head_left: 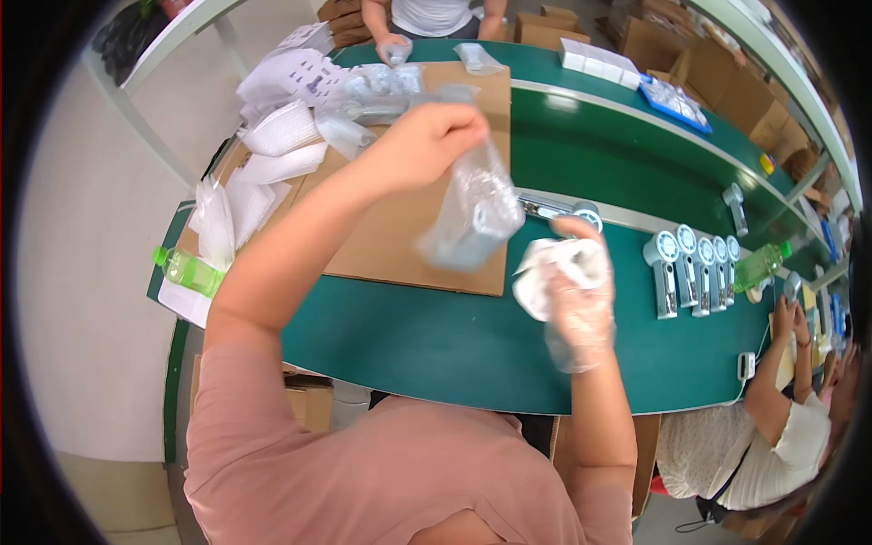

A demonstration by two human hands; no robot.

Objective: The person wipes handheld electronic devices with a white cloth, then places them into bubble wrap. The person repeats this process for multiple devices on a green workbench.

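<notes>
Raised over the brown cardboard sheet (391, 245), my left hand (434, 143) pinches the top of a clear plastic bag (477, 204). The bag hangs down, blurred, with something pale blue-grey inside it that I cannot make out clearly. My right hand (581, 304), in a thin clear plastic glove, is closed around a crumpled white cloth (561, 263). Just beyond that hand, a handheld fan (549, 207) lies on the green table (409, 331), its round head partly hidden by my fingers.
Several handheld fans (686, 268) stand in a group at the right beside a green-capped bottle (761, 265). White pouches (282, 132) and bagged items (386, 82) cover the far left. Another bottle (191, 272) lies at the left edge. One co-worker (436, 16) is opposite, another (763, 409) at right.
</notes>
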